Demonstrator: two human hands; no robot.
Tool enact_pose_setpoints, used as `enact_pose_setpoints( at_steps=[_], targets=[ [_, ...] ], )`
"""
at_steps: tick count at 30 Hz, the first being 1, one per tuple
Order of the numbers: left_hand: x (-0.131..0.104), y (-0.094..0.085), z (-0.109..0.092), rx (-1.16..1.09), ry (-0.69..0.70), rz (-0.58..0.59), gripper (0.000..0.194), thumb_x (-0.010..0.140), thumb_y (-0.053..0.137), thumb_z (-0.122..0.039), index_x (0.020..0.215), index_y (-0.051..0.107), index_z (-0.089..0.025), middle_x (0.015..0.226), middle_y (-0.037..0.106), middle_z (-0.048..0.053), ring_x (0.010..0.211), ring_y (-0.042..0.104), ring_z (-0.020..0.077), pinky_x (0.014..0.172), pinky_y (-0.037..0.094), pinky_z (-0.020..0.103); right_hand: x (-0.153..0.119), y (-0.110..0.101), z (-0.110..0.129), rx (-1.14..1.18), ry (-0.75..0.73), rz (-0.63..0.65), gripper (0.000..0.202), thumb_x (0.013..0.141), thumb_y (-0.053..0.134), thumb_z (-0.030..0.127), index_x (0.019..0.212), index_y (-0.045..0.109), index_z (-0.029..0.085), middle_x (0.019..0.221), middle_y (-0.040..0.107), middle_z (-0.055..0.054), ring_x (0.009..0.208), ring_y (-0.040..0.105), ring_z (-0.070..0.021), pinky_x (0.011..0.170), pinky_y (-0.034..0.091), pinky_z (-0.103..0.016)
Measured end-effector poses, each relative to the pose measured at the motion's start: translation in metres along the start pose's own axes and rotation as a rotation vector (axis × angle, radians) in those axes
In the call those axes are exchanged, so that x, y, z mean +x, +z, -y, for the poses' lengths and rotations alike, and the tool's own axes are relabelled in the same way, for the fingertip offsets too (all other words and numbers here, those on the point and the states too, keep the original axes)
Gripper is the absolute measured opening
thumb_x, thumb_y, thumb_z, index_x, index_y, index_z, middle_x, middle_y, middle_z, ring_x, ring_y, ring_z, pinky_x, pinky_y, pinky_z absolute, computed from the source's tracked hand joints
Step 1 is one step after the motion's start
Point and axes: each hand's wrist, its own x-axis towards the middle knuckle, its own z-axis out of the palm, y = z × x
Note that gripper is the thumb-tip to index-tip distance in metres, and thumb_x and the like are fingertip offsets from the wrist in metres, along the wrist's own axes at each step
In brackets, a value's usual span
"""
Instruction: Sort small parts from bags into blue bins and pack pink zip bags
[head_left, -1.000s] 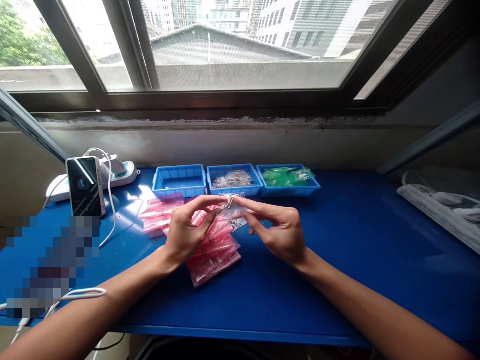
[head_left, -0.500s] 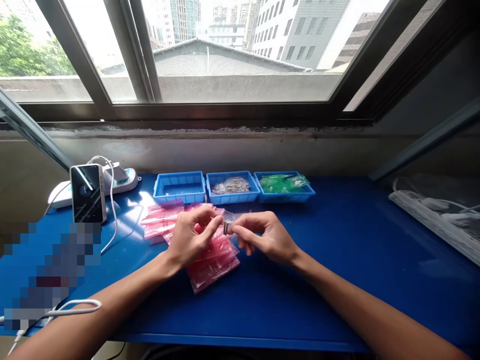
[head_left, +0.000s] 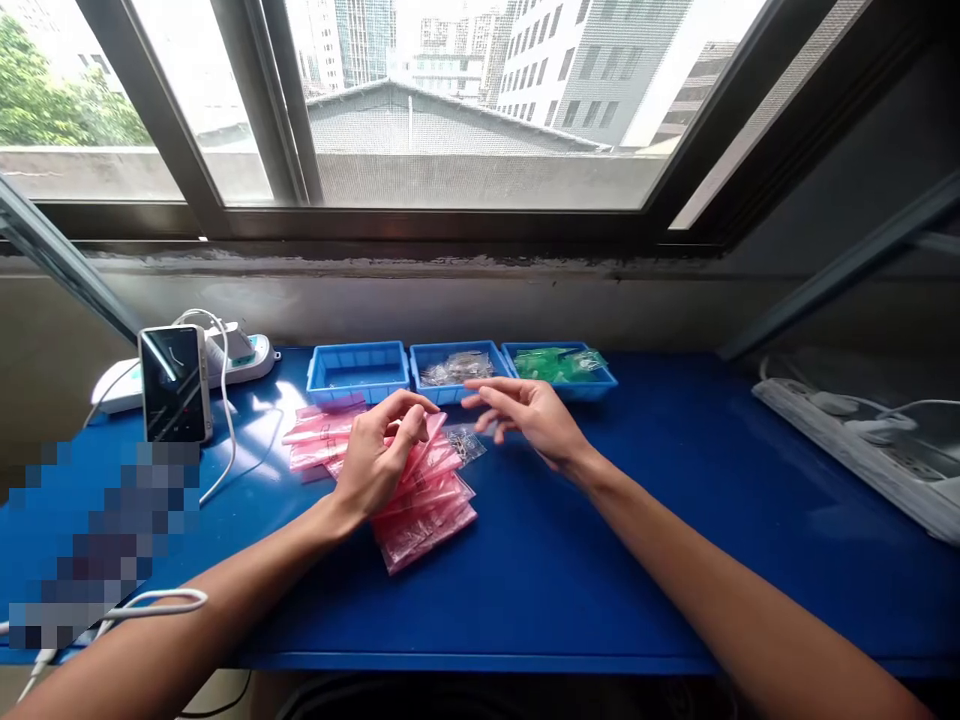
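My left hand [head_left: 381, 455] is closed, thumb and fingers curled in, over a spread of pink plastic bags [head_left: 427, 530]. One pink bag [head_left: 433, 440] rises beside its thumb and seems gripped, though the palm side is hidden. Just right of that lies a small clear bag [head_left: 466, 443] with thin metal pieces inside, touched by neither hand. Above and to the right of it, my right hand [head_left: 529, 415] hangs with its fingers apart, holding nothing. Its fingertips reach the front of the middle blue tray [head_left: 450, 395], which holds a heap of clear bags with metal bits.
A left blue tray [head_left: 358, 388] has a few thin bits on its floor; a right one [head_left: 592, 390] holds green bags [head_left: 551, 363]. A phone [head_left: 174, 385] leans by a power strip [head_left: 259, 360] at left. Another power strip [head_left: 847, 450] lies at right.
The clear bag with metal pieces was between both hands and now lies on the table by the pink bags. My right hand has opened and moved up toward the middle tray.
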Motion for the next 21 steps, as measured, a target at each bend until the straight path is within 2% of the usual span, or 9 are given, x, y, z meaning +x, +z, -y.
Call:
enact_pose_setpoints(
  at_steps=[2, 3, 5, 8, 11, 14, 18, 21],
  targets=[
    [0.000, 0.000, -0.001, 0.002, 0.013, 0.003, 0.027, 0.103, 0.054, -0.036, 0.095, 0.071, -0.017, 0.079, 0.069, 0.002, 0.070, 0.063, 0.0147, 0.065, 0.051, 0.024, -0.003, -0.006, -0.002, -0.321, -0.113, 0.027, 0.036, 0.089, 0.073, 0.041, 0.113, 0.081, 0.015, 0.085, 0.079, -0.009, 0.060, 0.068, -0.0167, 0.053, 0.053, -0.027],
    [0.000, 0.000, -0.001, 0.001, 0.017, 0.008, 0.027, 0.103, 0.054, -0.035, 0.095, 0.071, -0.017, 0.080, 0.069, 0.002, 0.070, 0.064, 0.0146, 0.065, 0.051, 0.024, -0.005, -0.009, -0.003, -0.481, -0.175, 0.046, 0.034, 0.089, 0.072, 0.037, 0.114, 0.082, 0.016, 0.083, 0.078, -0.007, 0.061, 0.066, -0.0169, 0.056, 0.053, -0.028],
    [0.000, 0.000, -0.001, 0.003, 0.015, 0.020, 0.027, 0.103, 0.054, -0.036, 0.095, 0.071, -0.017, 0.082, 0.071, 0.003, 0.070, 0.065, 0.0148, 0.066, 0.052, 0.025, -0.007, -0.012, -0.006, -0.727, -0.258, 0.101, 0.037, 0.087, 0.074, 0.033, 0.121, 0.080, 0.020, 0.088, 0.077, -0.006, 0.069, 0.065, -0.0188, 0.063, 0.054, -0.031],
    [0.000, 0.000, 0.000, 0.012, 0.003, 0.043, 0.028, 0.103, 0.053, -0.036, 0.094, 0.071, -0.017, 0.087, 0.074, 0.005, 0.070, 0.065, 0.0154, 0.065, 0.053, 0.026, -0.008, -0.013, -0.009, -0.882, -0.277, 0.194, 0.041, 0.088, 0.077, 0.036, 0.128, 0.077, 0.026, 0.100, 0.073, -0.007, 0.082, 0.068, -0.0222, 0.072, 0.054, -0.033],
    [0.000, 0.001, 0.000, 0.026, 0.004, 0.059, 0.028, 0.103, 0.053, -0.036, 0.094, 0.071, -0.016, 0.086, 0.074, 0.005, 0.069, 0.065, 0.0153, 0.063, 0.052, 0.025, -0.009, -0.011, -0.010, -0.886, -0.275, 0.233, 0.027, 0.086, 0.080, 0.034, 0.111, 0.079, 0.024, 0.102, 0.071, -0.007, 0.088, 0.068, -0.0222, 0.076, 0.053, -0.032],
    [0.000, 0.001, 0.000, 0.045, 0.006, 0.078, 0.028, 0.103, 0.053, -0.034, 0.095, 0.072, -0.015, 0.086, 0.074, 0.005, 0.070, 0.066, 0.0153, 0.063, 0.051, 0.025, -0.009, -0.010, -0.008, -0.827, -0.274, 0.227, 0.012, 0.084, 0.080, 0.028, 0.089, 0.073, 0.020, 0.092, 0.071, -0.006, 0.081, 0.065, -0.0200, 0.072, 0.051, -0.030],
    [-0.001, 0.002, 0.001, 0.070, -0.011, 0.104, 0.028, 0.103, 0.054, -0.033, 0.096, 0.073, -0.014, 0.090, 0.075, 0.006, 0.071, 0.067, 0.0153, 0.063, 0.052, 0.025, -0.010, -0.013, -0.003, -0.690, -0.186, 0.235, 0.016, 0.089, 0.073, 0.031, 0.079, 0.070, 0.019, 0.077, 0.072, -0.004, 0.071, 0.064, -0.0181, 0.065, 0.048, -0.029],
    [-0.001, 0.002, 0.003, 0.072, -0.014, 0.102, 0.028, 0.103, 0.054, -0.034, 0.098, 0.073, -0.015, 0.094, 0.076, 0.007, 0.070, 0.067, 0.0155, 0.063, 0.052, 0.026, -0.012, -0.015, 0.003, -0.497, -0.119, 0.238, 0.018, 0.088, 0.073, 0.034, 0.080, 0.067, 0.019, 0.081, 0.076, -0.005, 0.073, 0.070, -0.0198, 0.066, 0.052, -0.030]
  ],
)
